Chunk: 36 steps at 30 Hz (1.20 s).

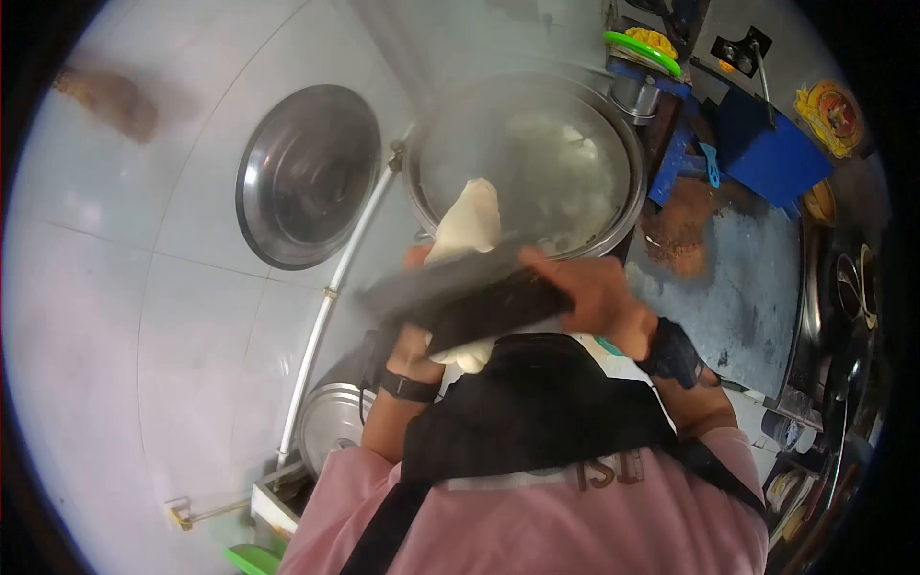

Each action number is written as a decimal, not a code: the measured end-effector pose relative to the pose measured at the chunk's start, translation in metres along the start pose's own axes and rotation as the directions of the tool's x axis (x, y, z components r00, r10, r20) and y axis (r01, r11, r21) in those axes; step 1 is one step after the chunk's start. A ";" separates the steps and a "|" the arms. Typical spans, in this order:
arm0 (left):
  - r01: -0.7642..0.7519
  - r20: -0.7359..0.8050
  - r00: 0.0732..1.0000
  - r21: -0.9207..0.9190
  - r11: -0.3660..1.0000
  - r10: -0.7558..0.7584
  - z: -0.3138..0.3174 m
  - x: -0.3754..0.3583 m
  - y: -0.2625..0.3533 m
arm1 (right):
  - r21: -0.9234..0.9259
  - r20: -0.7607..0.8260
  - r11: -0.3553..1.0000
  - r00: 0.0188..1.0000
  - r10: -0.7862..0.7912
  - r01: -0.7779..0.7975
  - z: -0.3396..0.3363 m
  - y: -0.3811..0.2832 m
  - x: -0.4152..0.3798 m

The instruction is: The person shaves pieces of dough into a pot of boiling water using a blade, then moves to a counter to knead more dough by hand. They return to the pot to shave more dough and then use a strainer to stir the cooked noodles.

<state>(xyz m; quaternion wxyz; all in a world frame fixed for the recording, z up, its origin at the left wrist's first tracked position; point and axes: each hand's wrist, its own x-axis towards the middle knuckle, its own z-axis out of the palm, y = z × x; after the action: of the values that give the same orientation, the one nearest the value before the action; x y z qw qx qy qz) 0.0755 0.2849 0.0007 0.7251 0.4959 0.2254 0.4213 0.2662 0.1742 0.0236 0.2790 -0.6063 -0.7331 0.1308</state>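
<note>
A long pale roll of dough (468,222) points up toward the steaming pot (637,196) in front of me, with its lower end near my apron. My left hand (414,283) is closed around the dough from the side, mostly hidden behind a dark flat blade. My right hand (602,292) grips the right end of this blade (498,309), which lies across the dough and is smeared by motion. Cloudy water fills the wide metal pot, just beyond both hands.
A round metal basin (309,177) leans at the tiled wall on the left, beside a white pipe (326,305). At right is a metal worktop (743,297) with a blue box (774,146). A metal lid (328,422) sits at lower left.
</note>
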 end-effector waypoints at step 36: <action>-0.108 -0.076 0.984 0.476 0.873 0.163 0.011 -0.017 0.008 | 0.130 0.023 0.991 1.000 0.010 -0.013 -0.002 -0.014 -0.013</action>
<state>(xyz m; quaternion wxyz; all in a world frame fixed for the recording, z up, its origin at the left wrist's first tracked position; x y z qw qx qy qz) 0.0714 0.2661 0.0111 0.5378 0.6467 0.3262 0.4314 0.2574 0.1582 0.0299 0.3088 -0.5896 -0.7225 0.1869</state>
